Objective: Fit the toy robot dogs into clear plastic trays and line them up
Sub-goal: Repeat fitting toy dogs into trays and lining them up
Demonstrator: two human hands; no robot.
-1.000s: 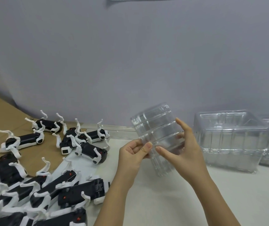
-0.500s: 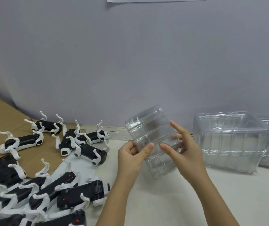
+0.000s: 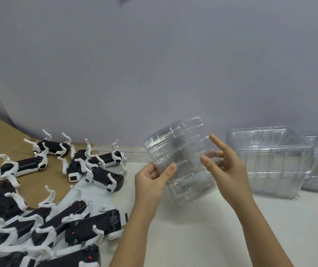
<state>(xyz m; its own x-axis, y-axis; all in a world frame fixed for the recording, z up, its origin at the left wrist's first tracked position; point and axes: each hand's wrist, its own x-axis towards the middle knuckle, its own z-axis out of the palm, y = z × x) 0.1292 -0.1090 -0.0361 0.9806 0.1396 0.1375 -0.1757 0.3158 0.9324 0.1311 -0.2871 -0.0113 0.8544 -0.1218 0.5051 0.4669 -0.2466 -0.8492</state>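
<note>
Left hand [image 3: 150, 182] and right hand [image 3: 231, 174] both pinch the upended tray [image 3: 177, 151]; toy dogs [image 3: 104, 175] lie left, nearer the left hand.

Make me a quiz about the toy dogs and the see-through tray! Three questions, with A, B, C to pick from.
1. Where do the dogs lie?
A) left of the tray
B) right of it
C) inside it

2. What colours are the dogs?
A) red and yellow
B) black and white
C) all green

3. What is the tray like?
A) empty and held up
B) holding a dog
C) lying flat, untouched

Answers:
1. A: every dog is on the left side, away from the tray.
2. B: they have black bodies and white legs.
3. A: the left hand and right hand grip it, and nothing shows inside.
</note>
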